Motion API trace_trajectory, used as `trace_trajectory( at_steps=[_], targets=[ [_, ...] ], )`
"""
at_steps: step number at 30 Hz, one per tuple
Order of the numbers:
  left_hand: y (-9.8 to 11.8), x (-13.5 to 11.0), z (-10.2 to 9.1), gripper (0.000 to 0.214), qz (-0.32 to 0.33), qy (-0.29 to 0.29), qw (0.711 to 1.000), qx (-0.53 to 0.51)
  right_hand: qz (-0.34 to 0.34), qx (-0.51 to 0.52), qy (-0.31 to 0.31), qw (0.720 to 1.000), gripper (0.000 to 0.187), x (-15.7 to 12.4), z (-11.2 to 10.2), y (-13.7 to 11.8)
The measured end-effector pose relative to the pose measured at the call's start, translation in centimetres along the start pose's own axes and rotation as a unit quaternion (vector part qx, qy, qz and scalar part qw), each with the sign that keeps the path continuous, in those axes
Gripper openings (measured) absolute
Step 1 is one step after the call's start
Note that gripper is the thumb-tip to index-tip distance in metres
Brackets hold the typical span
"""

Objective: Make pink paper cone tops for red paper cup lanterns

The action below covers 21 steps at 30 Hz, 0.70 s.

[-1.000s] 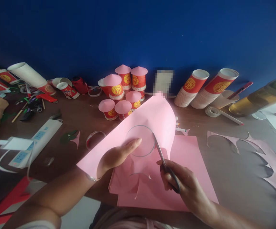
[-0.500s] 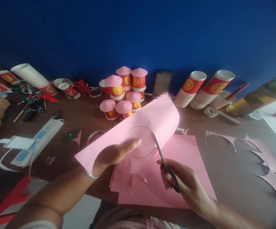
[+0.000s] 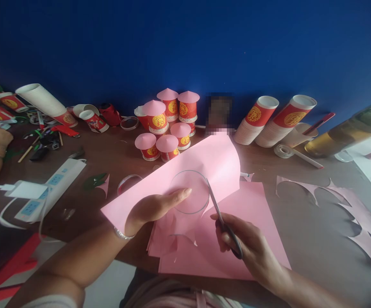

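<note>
A: Step?
B: Scissor cutting, by my read. The right hand point(image 3: 249, 241) has the scissors point(image 3: 221, 221), blade tips at the right edge of the circle point(image 3: 200, 188) drawn on the pink sheet point(image 3: 216, 156).
A: Grip, both sides?
B: Right: fingers wrapped round the scissor handles, firm. Blades look near together; exact gap, can't tell. Left hand point(image 3: 153, 209): thumb flat on the circle, sheet pinched; fingers underneath are hidden.
A: Where's the sheet?
B: Held up, tilted, over the stack of pink paper point(image 3: 256, 231) on the table point(image 3: 301, 239). Far end curls over.
A: How far along the line?
B: Lower edge seems loose from the sheet; upper and left arc look uncut. Judgement call.
A: Next move calls for?
B: Blades kept on the line, I'd say, with the left hand feeding the sheet round. Thumb is inside the outline, so well placed.
A: Anything nearby?
B: Cups with pink cone tops point(image 3: 156, 115) behind, scalloped offcuts point(image 3: 354, 201) to the right.
</note>
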State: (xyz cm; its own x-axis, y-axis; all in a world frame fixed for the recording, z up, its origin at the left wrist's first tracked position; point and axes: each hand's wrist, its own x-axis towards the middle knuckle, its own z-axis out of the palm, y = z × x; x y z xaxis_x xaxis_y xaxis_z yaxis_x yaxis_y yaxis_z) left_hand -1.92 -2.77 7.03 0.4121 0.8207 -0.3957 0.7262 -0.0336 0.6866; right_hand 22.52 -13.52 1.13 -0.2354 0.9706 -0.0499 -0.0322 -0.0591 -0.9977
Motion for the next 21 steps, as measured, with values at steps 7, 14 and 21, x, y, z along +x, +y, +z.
trace_trajectory(
  at_steps=[7, 14, 21],
  targets=[
    [-0.76, 0.40, 0.01, 0.070, -0.040, -0.104, 0.983, -0.150, 0.015, 0.014, 0.002, 1.000, 0.031, 0.04, 0.15, -0.09],
    [-0.49, 0.54, -0.02, 0.080, -0.028, -0.124, 0.964, -0.233, -0.013, 0.007, 0.000, 1.000, 0.025, 0.07, 0.04, 0.34],
    [-0.41, 0.51, -0.22, 0.076, -0.037, -0.123, 0.964, -0.235, -0.026, 0.001, -0.005, 1.000, 0.023, -0.10, -0.18, 0.59]
  ],
)
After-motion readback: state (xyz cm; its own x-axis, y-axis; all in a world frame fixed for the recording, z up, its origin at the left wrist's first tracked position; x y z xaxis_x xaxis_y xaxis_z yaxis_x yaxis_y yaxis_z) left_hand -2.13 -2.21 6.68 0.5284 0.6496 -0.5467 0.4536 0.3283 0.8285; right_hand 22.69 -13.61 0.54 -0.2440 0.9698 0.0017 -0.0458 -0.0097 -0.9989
